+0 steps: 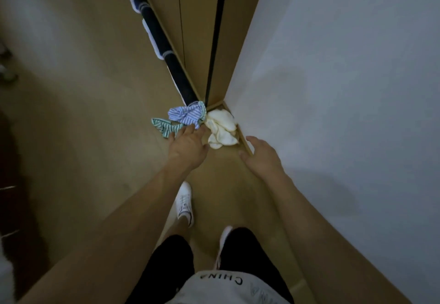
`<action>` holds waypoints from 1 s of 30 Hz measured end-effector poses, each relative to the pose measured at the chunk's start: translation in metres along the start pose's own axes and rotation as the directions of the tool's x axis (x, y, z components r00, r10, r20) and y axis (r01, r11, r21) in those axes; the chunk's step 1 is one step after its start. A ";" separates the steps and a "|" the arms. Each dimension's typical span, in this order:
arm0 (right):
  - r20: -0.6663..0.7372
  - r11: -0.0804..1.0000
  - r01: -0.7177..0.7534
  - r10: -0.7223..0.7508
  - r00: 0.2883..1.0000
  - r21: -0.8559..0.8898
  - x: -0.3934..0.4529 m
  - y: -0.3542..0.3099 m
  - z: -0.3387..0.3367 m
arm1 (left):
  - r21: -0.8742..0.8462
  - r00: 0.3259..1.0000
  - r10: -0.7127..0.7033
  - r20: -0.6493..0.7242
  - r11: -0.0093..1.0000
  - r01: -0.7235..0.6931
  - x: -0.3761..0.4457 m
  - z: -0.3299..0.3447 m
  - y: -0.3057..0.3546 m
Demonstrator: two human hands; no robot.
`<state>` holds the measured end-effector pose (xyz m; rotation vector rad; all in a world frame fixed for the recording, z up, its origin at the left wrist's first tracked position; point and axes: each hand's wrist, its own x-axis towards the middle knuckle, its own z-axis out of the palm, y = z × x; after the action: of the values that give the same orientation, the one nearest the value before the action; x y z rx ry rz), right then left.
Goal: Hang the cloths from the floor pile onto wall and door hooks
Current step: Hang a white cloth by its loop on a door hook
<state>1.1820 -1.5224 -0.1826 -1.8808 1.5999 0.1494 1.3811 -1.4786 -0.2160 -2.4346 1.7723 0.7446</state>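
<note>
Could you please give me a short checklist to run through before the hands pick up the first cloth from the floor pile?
1. Pile within reach: ok; left hand is at the blue striped cloth.
2. Hands free: ok; left hand and right hand both open, holding nothing.
3. Cloths separable: cannot tell; the blue striped cloth and cream cloth touch, the green striped cloth lies beside them.
4. Right hand clear of the wall: ok.
5. Free hook in view: not ok; none visible.

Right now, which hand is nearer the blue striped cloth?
Left. The left hand has its fingertips at the blue striped cloth's lower edge. The right hand is off to the right by the wall, beyond the cream cloth.
</note>
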 end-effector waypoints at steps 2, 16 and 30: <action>0.036 1.000 -0.020 0.020 0.999 -0.016 0.027 -0.003 0.011 | 0.015 0.999 0.018 0.040 1.000 -0.019 0.027 0.010 -0.012; 0.229 0.986 -0.070 0.103 0.968 -0.150 0.245 0.070 0.141 | 0.111 0.965 0.087 0.248 0.987 -0.117 0.227 0.191 -0.052; 0.286 0.976 0.030 0.034 0.958 -0.215 0.393 0.158 0.282 | 0.288 0.948 0.127 0.292 0.933 -0.214 0.371 0.375 -0.062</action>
<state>1.2243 -1.7059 -0.6550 -1.9148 1.4299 0.5948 1.3904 -1.6718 -0.7104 -1.8951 1.8461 0.6985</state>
